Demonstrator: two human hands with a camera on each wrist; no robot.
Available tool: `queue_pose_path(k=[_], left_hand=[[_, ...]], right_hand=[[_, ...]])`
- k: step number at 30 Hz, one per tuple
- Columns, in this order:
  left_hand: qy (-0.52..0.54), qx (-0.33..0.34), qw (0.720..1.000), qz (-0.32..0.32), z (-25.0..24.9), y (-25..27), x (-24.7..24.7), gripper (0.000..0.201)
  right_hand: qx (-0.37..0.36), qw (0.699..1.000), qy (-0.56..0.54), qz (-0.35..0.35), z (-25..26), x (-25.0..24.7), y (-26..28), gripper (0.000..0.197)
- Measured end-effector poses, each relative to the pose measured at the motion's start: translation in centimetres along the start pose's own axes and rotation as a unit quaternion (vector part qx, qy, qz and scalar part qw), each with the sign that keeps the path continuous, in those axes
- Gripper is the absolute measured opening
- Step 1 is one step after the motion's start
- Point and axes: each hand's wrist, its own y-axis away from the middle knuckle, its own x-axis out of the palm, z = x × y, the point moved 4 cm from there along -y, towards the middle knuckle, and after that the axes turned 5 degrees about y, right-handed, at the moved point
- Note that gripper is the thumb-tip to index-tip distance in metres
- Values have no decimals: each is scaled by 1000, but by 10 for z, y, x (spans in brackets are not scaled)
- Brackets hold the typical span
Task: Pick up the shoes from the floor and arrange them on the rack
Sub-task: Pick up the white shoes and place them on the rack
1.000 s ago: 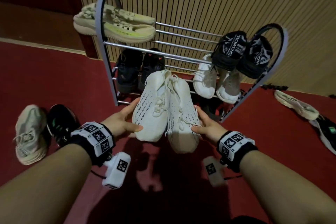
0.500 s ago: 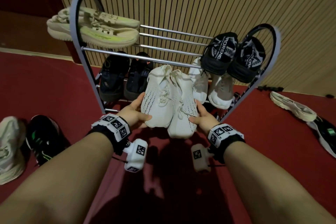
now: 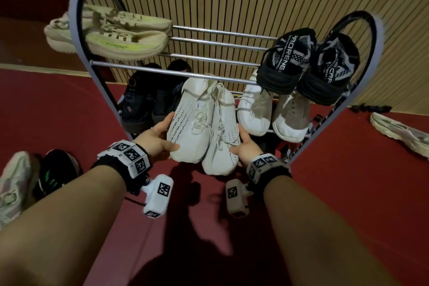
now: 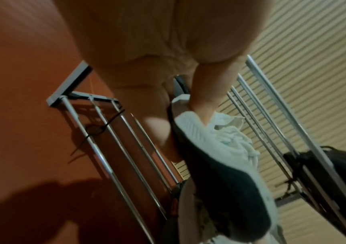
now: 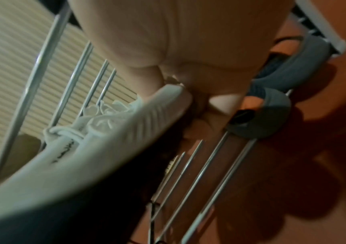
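I hold a pair of white knit sneakers side by side, heels pointing into the metal shoe rack (image 3: 162,72) at its middle shelf. My left hand (image 3: 160,139) grips the toe of the left white sneaker (image 3: 190,123), thumb on top. My right hand (image 3: 243,146) grips the toe of the right white sneaker (image 3: 222,137). In the left wrist view the thumb presses the sneaker's (image 4: 216,148) upper and the fingers curl under its dark sole. The right wrist view shows the other sneaker (image 5: 109,142) above the lower rack bars (image 5: 199,173).
Cream shoes (image 3: 120,35) and black patterned shoes (image 3: 308,65) sit on the top shelf. Dark shoes (image 3: 148,100) and white shoes (image 3: 271,111) flank the gap on the middle shelf. Loose shoes lie on the red floor at left (image 3: 34,176) and right (image 3: 401,132). A slatted wall stands behind.
Both hands have carried the white sneakers forward, from in front of the rack to under the top shelf's front bar, between the dark pair and the white pair.
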Motion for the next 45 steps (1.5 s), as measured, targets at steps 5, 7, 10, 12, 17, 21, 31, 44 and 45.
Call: queue_pose_path(k=[5,7,10,12,17,21,31,44,45], left_hand=[[8,-29,999,-15,8,-4,17,96],[4,-37,999,-31,9,-3,19,97],[-27,-30,998,-53,7,-2,17,101],[-11,-31,997,-65,4,3,22,99],[59,-21,995,-84,-1,22,37,88],[70,-37,996,-39,3,29,40,93],[54,-30,991,120,-5,34,36,108],[83,41,984,151,-17,10,22,99],[88,45,985,142,-18,8,22,97]], right_hand=[[-16,998,-60,-11,-8,-13,0,78],[-28,998,-58,-12,-7,-18,-1,77],[-20,996,-62,-65,-12,-15,2,66],[20,986,-109,-124,-21,-15,10,55],[70,976,-181,-98,-32,-12,29,50],[76,985,-157,-14,-32,-9,33,62],[-14,1000,-16,19,-39,-5,34,128],[-70,990,-107,-54,-29,4,34,105],[-78,990,-96,-64,-25,2,31,102]])
